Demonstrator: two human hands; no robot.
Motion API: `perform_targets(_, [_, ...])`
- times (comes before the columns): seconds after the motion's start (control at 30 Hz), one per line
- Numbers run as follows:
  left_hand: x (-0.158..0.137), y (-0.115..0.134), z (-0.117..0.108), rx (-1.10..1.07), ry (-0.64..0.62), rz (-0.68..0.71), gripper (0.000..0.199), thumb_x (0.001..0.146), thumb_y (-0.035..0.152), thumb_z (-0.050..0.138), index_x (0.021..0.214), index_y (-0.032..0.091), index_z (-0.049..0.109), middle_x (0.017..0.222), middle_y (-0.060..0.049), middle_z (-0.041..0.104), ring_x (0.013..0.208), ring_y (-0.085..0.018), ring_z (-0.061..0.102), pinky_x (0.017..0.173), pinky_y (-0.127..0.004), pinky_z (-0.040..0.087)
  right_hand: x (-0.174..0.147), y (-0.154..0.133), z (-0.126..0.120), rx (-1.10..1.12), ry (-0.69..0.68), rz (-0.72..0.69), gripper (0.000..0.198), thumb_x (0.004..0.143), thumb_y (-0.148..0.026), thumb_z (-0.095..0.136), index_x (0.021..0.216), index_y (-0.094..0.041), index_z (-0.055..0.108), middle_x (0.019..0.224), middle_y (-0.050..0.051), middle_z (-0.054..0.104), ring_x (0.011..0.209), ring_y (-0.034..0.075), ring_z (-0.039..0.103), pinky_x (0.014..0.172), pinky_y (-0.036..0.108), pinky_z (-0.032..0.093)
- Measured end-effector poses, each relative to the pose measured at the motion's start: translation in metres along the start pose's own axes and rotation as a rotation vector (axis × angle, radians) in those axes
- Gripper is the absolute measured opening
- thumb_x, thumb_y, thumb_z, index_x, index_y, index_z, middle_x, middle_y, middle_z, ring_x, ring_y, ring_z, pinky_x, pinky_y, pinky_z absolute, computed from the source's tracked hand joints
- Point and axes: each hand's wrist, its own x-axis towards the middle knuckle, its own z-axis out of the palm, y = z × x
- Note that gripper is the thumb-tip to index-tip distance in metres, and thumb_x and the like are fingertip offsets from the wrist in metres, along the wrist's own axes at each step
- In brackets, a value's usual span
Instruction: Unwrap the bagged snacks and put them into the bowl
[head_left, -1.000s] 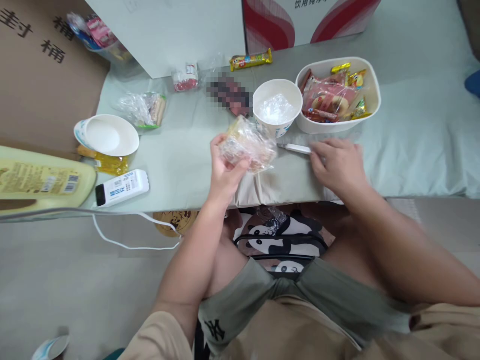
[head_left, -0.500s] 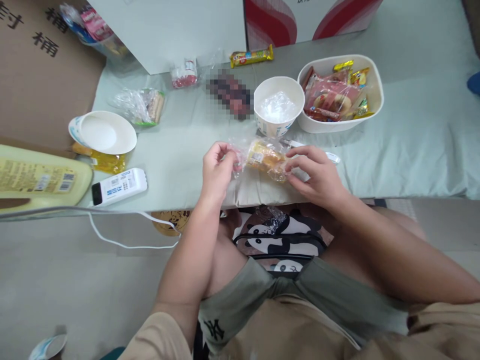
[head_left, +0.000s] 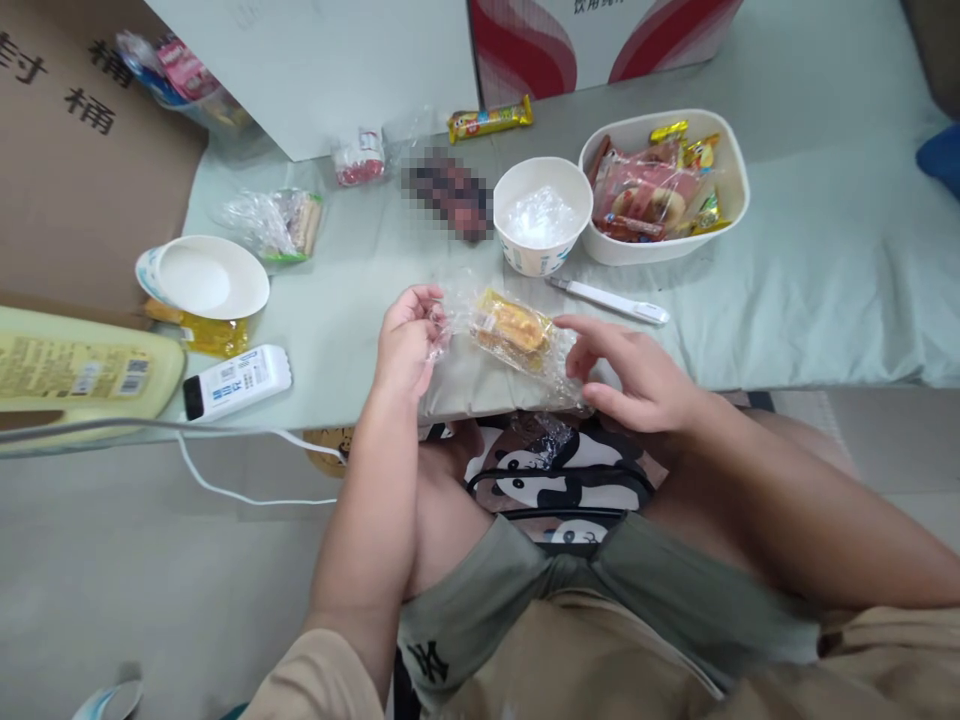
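Observation:
A small golden bread or cake (head_left: 519, 326) lies inside a clear plastic wrapper (head_left: 559, 372) near the front edge of the cloth-covered surface. My left hand (head_left: 409, 340) pinches the crinkled left end of that wrapper. At its other end, my right hand (head_left: 637, 375) has thumb and fingers apart, close against the plastic; whether the fingertips touch it is hard to tell. Just behind lies a white utility knife (head_left: 611, 301). A paper cup (head_left: 538, 250) with clear plastic inside stands beyond the wrapper.
A white tub (head_left: 739, 190) of wrapped snacks stands at the right. Further back are a yellow snack packet (head_left: 491, 120) and a white box (head_left: 315, 70). Leftward are a tilted paper cup (head_left: 202, 280), a white device (head_left: 240, 382) and a yellow bottle (head_left: 82, 370). A white cable (head_left: 255, 500) hangs below.
My left hand has shifted left with the wrapper end, and the wrapper lies more stretched out. My right hand has moved slightly down with its fingers spread, leaving the utility knife in fuller view.

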Motion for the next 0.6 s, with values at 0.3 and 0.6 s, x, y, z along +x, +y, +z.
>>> perform_targets(0.3, [-0.007, -0.005, -0.006, 0.258, -0.174, 0.039, 0.014, 0.067, 0.012, 0.065, 0.079, 0.018, 0.066, 0.073, 0.001, 0.05, 0.062, -0.008, 0.044, 0.049, -0.017, 0.031, 0.004, -0.009, 0.021, -0.514, -0.006, 0.422, 0.052, 0.096, -0.035, 0.047, 0.145, -0.017, 0.054, 0.087, 0.01, 0.067, 0.07, 0.023, 0.055, 0.064, 0.034, 0.036])
perform_targets(0.6, [-0.008, -0.01, -0.013, 0.327, -0.453, 0.048, 0.061, 0.061, 0.015, 0.08, 0.117, 0.025, 0.056, 0.11, -0.004, 0.065, 0.104, -0.02, 0.063, 0.081, -0.028, 0.052, -0.002, -0.01, 0.037, -0.527, -0.063, -0.213, 0.028, 0.097, -0.011, 0.05, 0.105, -0.025, 0.073, 0.109, 0.002, 0.073, 0.101, 0.021, 0.056, 0.082, 0.035, 0.033])
